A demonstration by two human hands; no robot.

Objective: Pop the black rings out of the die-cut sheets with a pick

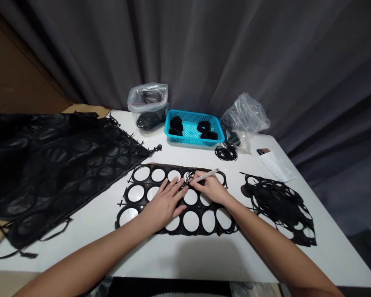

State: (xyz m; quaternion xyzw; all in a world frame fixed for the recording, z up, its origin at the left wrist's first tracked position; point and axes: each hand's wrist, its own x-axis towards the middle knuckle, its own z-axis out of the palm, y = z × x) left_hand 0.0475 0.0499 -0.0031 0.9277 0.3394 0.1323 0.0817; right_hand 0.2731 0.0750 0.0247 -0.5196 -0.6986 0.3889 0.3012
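A black rubbery sheet [181, 227] with rows of large round holes lies flat on the white table. My left hand [163, 206] rests palm down on it, fingers spread, nothing held. In my right hand [213, 189] is a slim white pen-shaped tool [208, 175], gripped between thumb and fingers and slanting up to the right. Its lower end meets the sheet's top row, close to my left fingertips. A few thin black loops [189, 176] show there, and the tool's tip is too small to make out.
Stacked black sheets [71, 161] cover the table's left. Behind stands a blue basket [194, 141] holding bundles of black rings [204, 126], between two clear plastic bags [151, 117]. Loose black loops [226, 153] lie before it. At right are tangled black scraps [278, 206] and white paper [276, 166] over a phone [262, 152].
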